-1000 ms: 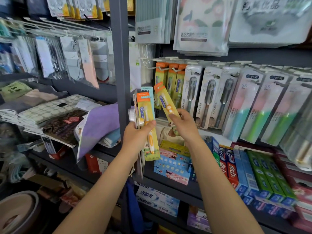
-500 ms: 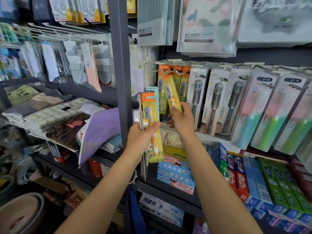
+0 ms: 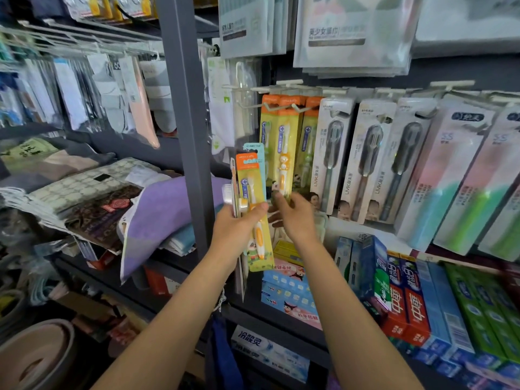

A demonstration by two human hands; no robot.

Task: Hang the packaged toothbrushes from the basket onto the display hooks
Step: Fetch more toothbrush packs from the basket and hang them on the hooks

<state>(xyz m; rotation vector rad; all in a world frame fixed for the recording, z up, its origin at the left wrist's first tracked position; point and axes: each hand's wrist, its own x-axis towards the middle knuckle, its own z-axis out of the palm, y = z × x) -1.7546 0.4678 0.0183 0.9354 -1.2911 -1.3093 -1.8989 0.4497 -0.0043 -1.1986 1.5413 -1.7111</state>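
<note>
The risk I see is at the hook. The yellow card-backed child's toothbrush pack with an orange header (image 3: 284, 142) hangs on the white wire display hook (image 3: 298, 108) near the left end of the hook rail, in front of 2 like packs, and its lower end is where the right hand (image 3: 295, 218) sits. If the hang hole is only partly seated over the upturned hook tip, a tug or a careless release at the bottom could swing the pack and tip it off, down onto the boxed goods on the shelf below. The right fingers are blurred; they appear curled around the pack's bottom edge, but I cannot tell whether they pinch it or merely touch it.

A 2nd hazard is the left hand (image 3: 239, 229), which grips a fanned bundle of orange-and-teal toothbrush packs (image 3: 253, 198) between thumb and fingers, held upright just left of the hanging pack and beside the grey shelf upright (image 3: 185, 122). A loose thumb could let a pack slide out.

No basket shows clearly in this view.
</note>
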